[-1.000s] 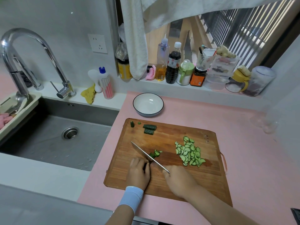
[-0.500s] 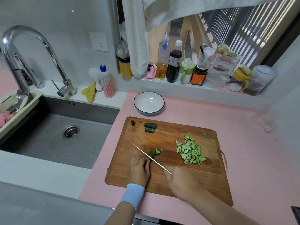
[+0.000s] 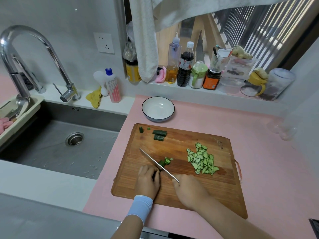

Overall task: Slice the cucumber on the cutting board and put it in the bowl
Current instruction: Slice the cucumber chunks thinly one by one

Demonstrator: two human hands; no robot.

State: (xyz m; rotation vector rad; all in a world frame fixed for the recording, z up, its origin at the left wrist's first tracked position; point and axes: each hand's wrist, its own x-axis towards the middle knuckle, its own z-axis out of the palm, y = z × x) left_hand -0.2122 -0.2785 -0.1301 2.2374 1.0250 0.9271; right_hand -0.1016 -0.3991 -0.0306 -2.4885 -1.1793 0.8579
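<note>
I see my left hand [image 3: 147,181] curled tight on the cucumber stub [image 3: 162,163]; my right hand [image 3: 189,190] grips the steel knife [image 3: 156,163] across it on the grained wooden cutting board [image 3: 181,192]. Thin half-moon slices [image 3: 202,160] lie right; the glossy bowl [image 3: 158,108] sits beyond.

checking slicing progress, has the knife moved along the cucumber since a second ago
Cannot tell. The knife still crosses the cucumber piece at about the same spot relative to the slice pile; the whole view shifted slightly.

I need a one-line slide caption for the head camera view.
Right hand slices cucumber with a knife, left hand steadying it.
</note>
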